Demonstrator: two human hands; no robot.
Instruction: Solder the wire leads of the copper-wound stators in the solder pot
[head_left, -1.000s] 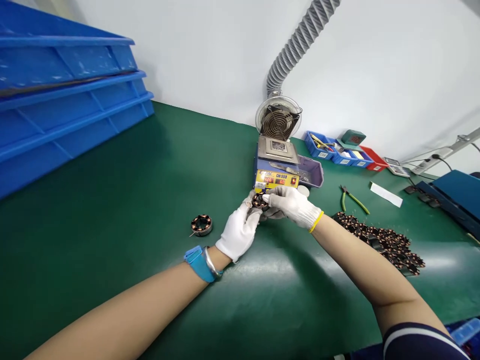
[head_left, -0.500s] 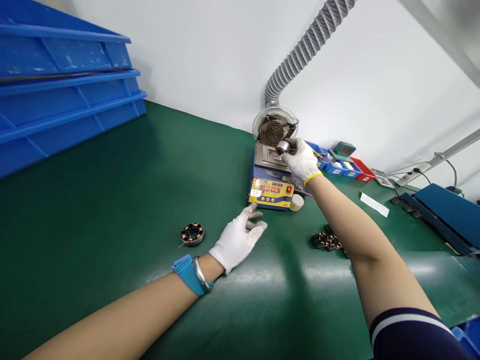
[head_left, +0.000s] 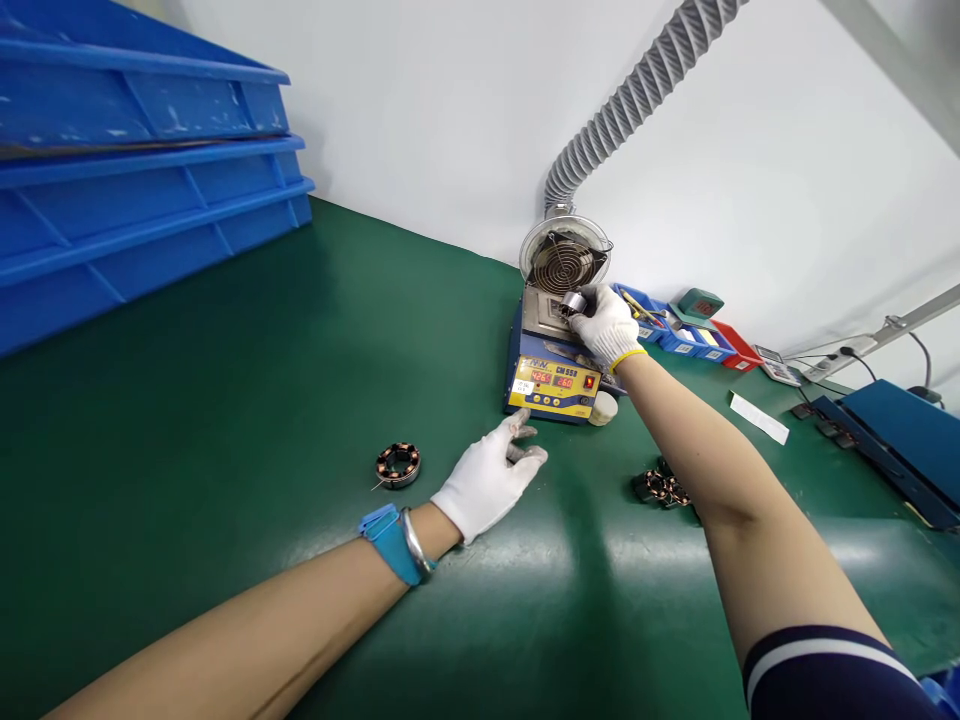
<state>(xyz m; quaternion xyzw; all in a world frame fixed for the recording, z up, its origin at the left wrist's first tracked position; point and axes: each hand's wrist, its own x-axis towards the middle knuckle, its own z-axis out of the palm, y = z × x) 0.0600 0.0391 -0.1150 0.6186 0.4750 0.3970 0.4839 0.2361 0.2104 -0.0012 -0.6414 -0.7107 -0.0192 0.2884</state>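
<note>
My right hand (head_left: 606,326), in a white knit glove with grey fingertips, grips a motor stator (head_left: 573,304) with a silvery outer ring. It holds the stator over the metal top plate (head_left: 541,315) of a blue and yellow solder pot (head_left: 553,388); whether they touch is hidden. Just in front of the pot's panel, my gloved left hand (head_left: 491,480) rests near the table with fingers apart and nothing in them. To its left, a copper-wound stator (head_left: 397,465) lies on the green mat, a thin wire sticking out. More stators (head_left: 660,488) sit partly behind my right forearm.
A round fan (head_left: 564,265) with a grey ribbed duct (head_left: 622,110) stands behind the pot. Blue crates (head_left: 150,190) are stacked at left. Small blue bins (head_left: 679,342), a red bin (head_left: 736,348) and a blue machine (head_left: 892,440) are at right.
My right hand has lowered the stator a little toward the pot's top plate. The view has shifted slightly, and the panel's digits read differently. My left hand stays open beside the pot.
</note>
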